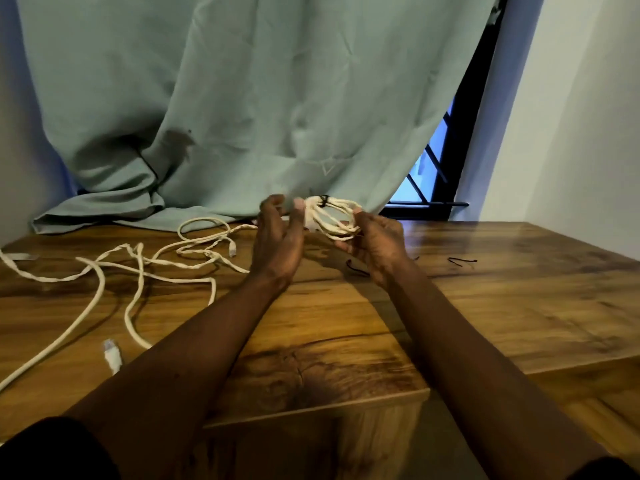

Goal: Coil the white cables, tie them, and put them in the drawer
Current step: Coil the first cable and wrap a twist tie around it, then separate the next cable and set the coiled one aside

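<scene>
A coiled white cable (334,216) hangs above the far side of the wooden table (485,306), bound at its top by a black tie (323,200). My right hand (375,242) grips the coil's right end. My left hand (278,237) pinches its left end with thumb and fingertips. Several loose white cables (138,268) lie tangled on the table's left part, one with a white plug (111,355) near the front edge. The drawer is not in view.
Two spare black ties lie on the table, one (356,268) under my right wrist and one (462,261) farther right. A green curtain (225,116) hangs behind and drapes onto the table's back edge. A dark window frame (460,150) and white wall are at right.
</scene>
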